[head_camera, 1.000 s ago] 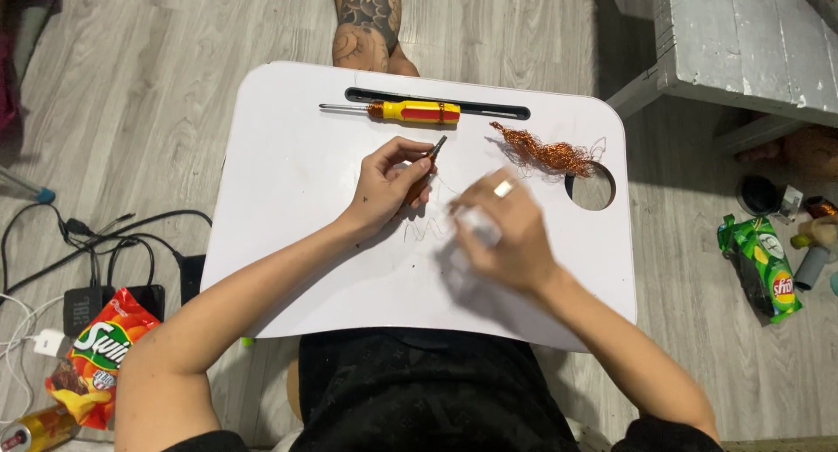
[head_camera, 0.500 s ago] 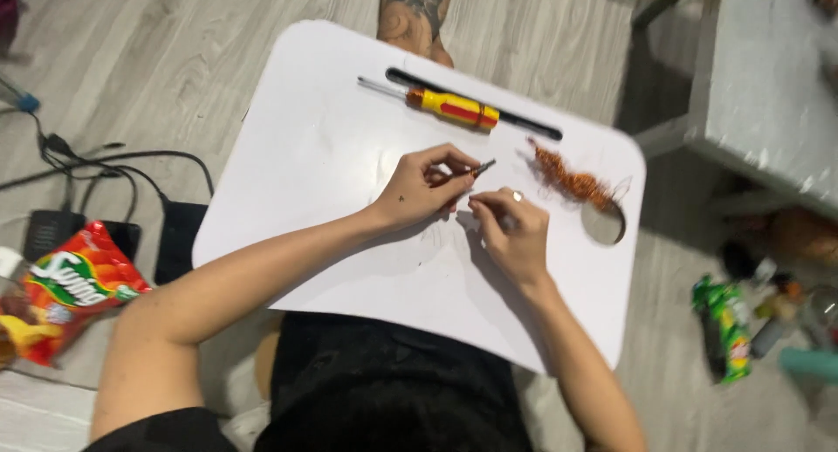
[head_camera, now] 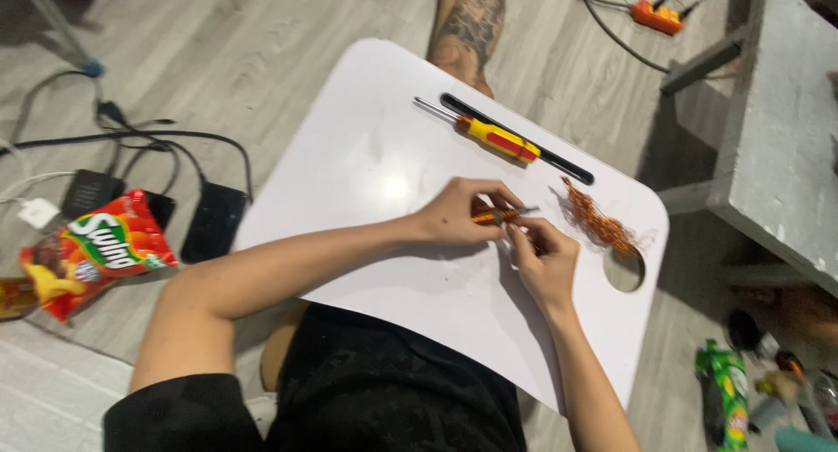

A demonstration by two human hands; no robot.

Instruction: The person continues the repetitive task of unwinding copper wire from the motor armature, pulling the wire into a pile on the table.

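Orange-handled tool (head_camera: 491, 215) pinched in left hand (head_camera: 458, 215) grip; right hand (head_camera: 543, 256) grip pinching its metal tip.

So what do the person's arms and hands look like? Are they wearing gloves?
No gloves. Both hands, the left hand and the right hand, are bare, and so are the forearms. A short black sleeve covers the left upper arm. No watch or bracelet shows on either wrist.
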